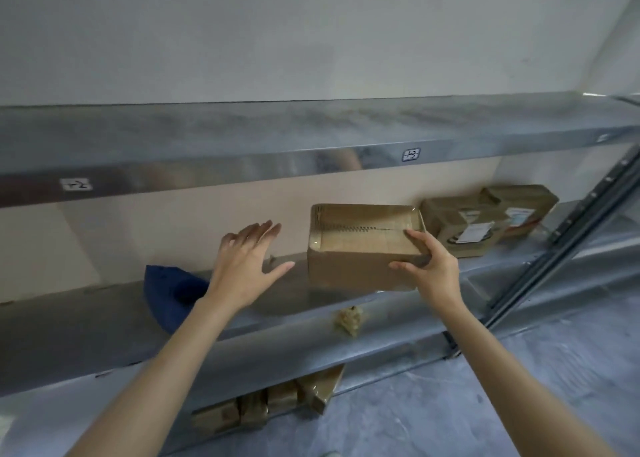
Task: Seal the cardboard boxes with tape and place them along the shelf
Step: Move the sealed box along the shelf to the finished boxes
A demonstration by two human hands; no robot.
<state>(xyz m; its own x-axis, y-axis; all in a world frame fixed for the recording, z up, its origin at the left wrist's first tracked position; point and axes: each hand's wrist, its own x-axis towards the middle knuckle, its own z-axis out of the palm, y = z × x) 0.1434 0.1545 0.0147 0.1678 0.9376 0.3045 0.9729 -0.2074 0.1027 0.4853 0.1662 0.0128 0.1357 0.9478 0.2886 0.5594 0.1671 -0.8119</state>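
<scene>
**Head view: sealed box at the middle shelf, right hand holding it**

My right hand (429, 266) grips the near right corner of the cardboard box (360, 249), with fingers curled over the top edge and the thumb on the front face. My left hand (246, 266) is spread flat with straight fingers. It hovers just left of the box, holds nothing and is clear of the cardboard. The two hands are apart with the box between them.

The box is at the middle shelf (86, 325), towards its front edge. I cannot tell whether its base rests fully on the metal. Clear tape shines along its top seam and left edge.

Surroundings:
- Two taped parcels (464, 226) with printed labels sit right of the box against the back wall, near it but not touching.
- A blue object (169, 294) lies on the shelf to the left, partly hidden by my left forearm.
- A crumpled wad of tape (349, 318) is stuck to the shelf's front lip below the box.
- The upper shelf (242, 134) overhangs closely and carries two small handwritten tags (411, 154).
- More brown boxes (270, 401) are lined up on the floor beneath the shelf.
- A slotted upright post (571, 242) bounds the bay at right.
</scene>
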